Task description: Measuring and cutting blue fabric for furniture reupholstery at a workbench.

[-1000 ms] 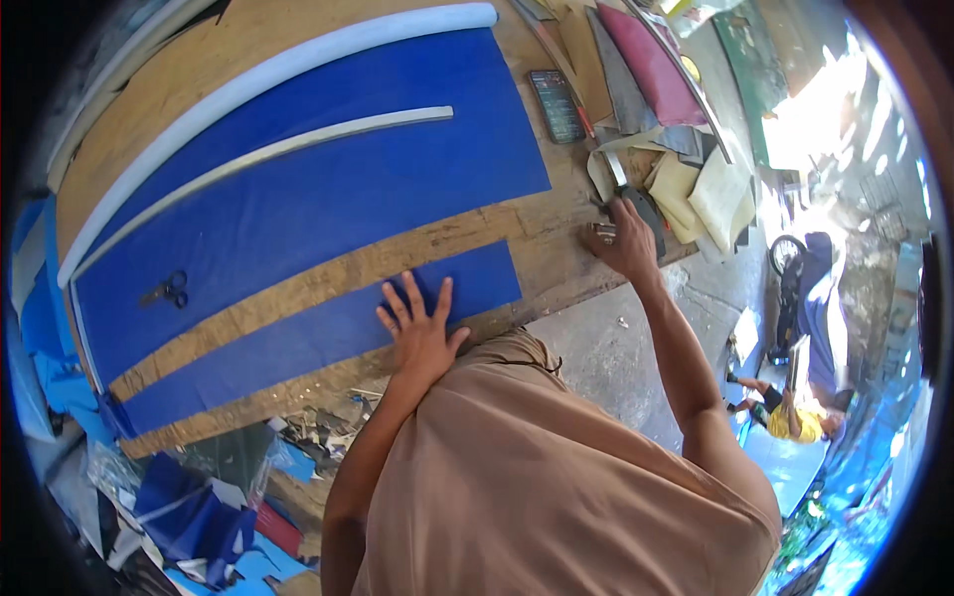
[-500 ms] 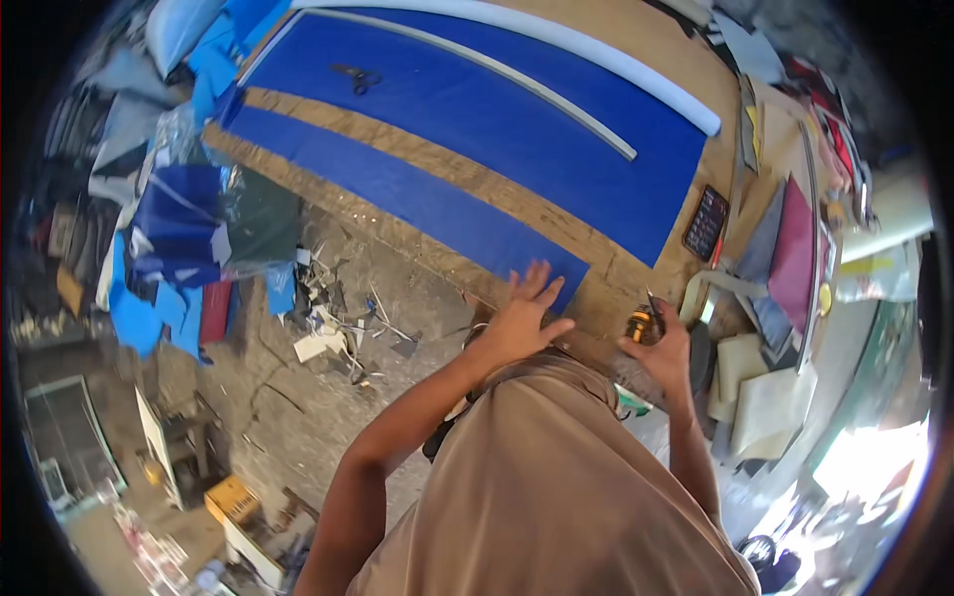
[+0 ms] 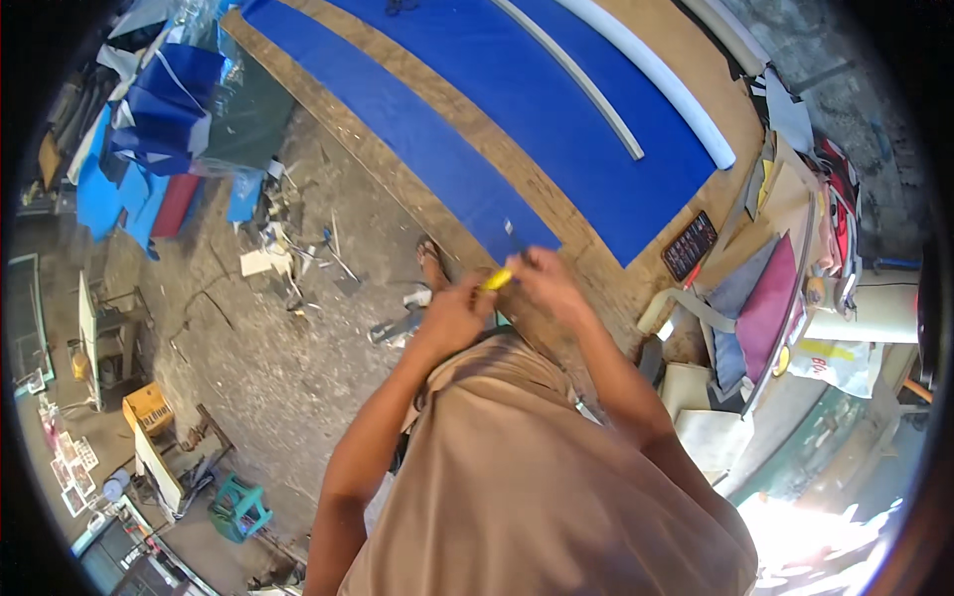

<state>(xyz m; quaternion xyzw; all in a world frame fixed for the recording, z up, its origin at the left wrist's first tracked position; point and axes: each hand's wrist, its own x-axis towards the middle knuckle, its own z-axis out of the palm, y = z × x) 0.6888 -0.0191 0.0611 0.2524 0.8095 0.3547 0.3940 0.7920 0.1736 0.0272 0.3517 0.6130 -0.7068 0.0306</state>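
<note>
A small yellow object (image 3: 496,279) is between the hands, grasped by the left hand (image 3: 457,314). Just right of it, the right hand (image 3: 545,281) pinches a slim dark tool (image 3: 512,236), pointing over the blue strip (image 3: 427,154). The strip lies beyond both hands on the bench (image 3: 538,194); a phone (image 3: 690,245) rests right of the right hand.

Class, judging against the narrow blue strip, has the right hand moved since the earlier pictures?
Yes: leftward, from beyond the end of the narrow blue strip, the right hand reached that end.
</note>
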